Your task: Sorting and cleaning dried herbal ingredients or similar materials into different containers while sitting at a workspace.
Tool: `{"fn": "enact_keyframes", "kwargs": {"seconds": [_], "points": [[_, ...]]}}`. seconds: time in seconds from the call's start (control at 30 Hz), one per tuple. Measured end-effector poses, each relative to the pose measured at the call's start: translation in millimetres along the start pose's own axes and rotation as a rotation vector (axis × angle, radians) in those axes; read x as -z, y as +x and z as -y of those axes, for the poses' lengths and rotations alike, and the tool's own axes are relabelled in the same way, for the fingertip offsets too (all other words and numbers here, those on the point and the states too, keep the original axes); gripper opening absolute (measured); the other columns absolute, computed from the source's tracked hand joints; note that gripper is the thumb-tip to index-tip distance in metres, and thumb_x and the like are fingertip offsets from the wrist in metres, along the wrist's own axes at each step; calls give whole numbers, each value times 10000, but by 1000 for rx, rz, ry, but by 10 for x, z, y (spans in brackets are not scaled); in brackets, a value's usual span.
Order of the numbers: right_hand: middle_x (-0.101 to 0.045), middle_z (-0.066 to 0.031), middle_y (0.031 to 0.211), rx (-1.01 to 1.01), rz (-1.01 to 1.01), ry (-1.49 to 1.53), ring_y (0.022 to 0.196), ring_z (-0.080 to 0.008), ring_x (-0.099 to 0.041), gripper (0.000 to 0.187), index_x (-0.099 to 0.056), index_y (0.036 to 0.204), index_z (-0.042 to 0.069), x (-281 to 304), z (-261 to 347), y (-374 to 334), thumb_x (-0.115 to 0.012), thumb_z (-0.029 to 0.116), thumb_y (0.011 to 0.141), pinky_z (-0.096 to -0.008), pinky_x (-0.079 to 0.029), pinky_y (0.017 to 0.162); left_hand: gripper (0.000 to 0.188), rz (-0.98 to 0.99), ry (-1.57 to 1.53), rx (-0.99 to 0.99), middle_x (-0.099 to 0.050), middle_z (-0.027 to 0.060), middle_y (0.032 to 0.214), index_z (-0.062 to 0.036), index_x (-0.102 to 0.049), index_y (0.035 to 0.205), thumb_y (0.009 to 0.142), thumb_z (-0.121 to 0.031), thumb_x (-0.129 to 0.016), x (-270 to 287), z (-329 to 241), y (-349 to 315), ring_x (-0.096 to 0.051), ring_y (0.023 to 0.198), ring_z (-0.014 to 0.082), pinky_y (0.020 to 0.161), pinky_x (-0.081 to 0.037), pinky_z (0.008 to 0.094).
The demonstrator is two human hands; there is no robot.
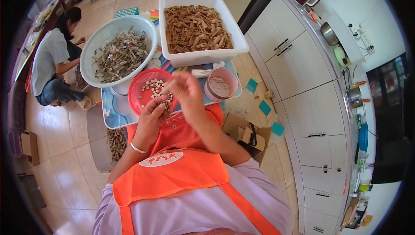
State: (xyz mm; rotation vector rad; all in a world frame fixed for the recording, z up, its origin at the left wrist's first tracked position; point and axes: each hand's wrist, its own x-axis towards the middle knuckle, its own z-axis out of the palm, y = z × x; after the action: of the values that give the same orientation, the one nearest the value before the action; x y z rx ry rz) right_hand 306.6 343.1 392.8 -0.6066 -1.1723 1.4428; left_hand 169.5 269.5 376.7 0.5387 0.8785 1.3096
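Observation:
My left hand (154, 113) is closed in a pinch on a small brown piece (167, 112), just over the near edge of a red plastic basket (135, 89). The piece looks like those heaped in the white tub. Small round whitish discs (152, 86) lie scattered in the basket. Above and right of the left hand, my right hand (190, 93) is blurred, its fingers bent together around something pale and thin that I cannot make out. To its right stands a pink cup (208, 91) with pale contents.
A white tub (205, 57) of brown pieces and a pale colander (87, 64) of thin metallic strips stand at the table's far side. Another person (52, 57) crouches at the left. Cabinets (298, 75) line the right. A cardboard box (260, 142) sits beside my right elbow.

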Motion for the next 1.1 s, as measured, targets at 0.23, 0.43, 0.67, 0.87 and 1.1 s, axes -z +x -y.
{"fn": "enact_keyframes", "kwargs": {"seconds": [0.23, 0.43, 0.67, 0.87, 1.1], "points": [[-662, -43, 986, -78, -12, -135, 846, -98, -640, 266, -595, 1162, 26, 238, -72, -447, -678, 27, 910, -237, -537, 737, 264, 97, 92, -20, -641, 36, 1109, -4, -601, 1229, 1011, -58, -463, -35, 86, -97, -553, 858, 80, 787, -470, 231], [-661, -74, 941, -68, 56, -353, 850, -161, -666, 227, -627, 1078, 23, 318, 86, -477, -701, 5, 863, -275, -549, 745, 265, 100, 192, -23, -664, 64, 1087, 4, -575, 1245, 1017, -57, -455, -103, -46, -185, -609, 935, 111, 815, -495, 252], [-663, -120, 931, 111, 159, -644, 877, -287, -654, 222, -662, 1026, 37, 239, 229, -444, -723, 33, 812, -356, -529, 768, 236, 112, 62, 55, -671, 75, 1073, -3, -581, 1212, 1011, -88, -492, 0, -102, -304, -622, 901, 131, 788, -502, 272], [-701, -105, 876, -29, 1, -512, 763, -150, -691, 185, -663, 1046, -31, 275, 165, -490, -685, 58, 885, -275, -541, 672, 284, 60, -1, -40, -648, 43, 1084, -16, -573, 1279, 1023, -114, -496, -128, 10, -162, -623, 948, 132, 857, -519, 285], [-698, -79, 905, -103, 31, -535, 765, -103, -662, 231, -658, 1100, -35, 31, 201, -659, -701, 68, 898, -246, -541, 679, 305, 29, 25, -209, -642, 42, 1135, -26, -564, 1280, 984, -99, -580, -13, 52, -186, -608, 1033, 118, 918, -503, 277]]}}
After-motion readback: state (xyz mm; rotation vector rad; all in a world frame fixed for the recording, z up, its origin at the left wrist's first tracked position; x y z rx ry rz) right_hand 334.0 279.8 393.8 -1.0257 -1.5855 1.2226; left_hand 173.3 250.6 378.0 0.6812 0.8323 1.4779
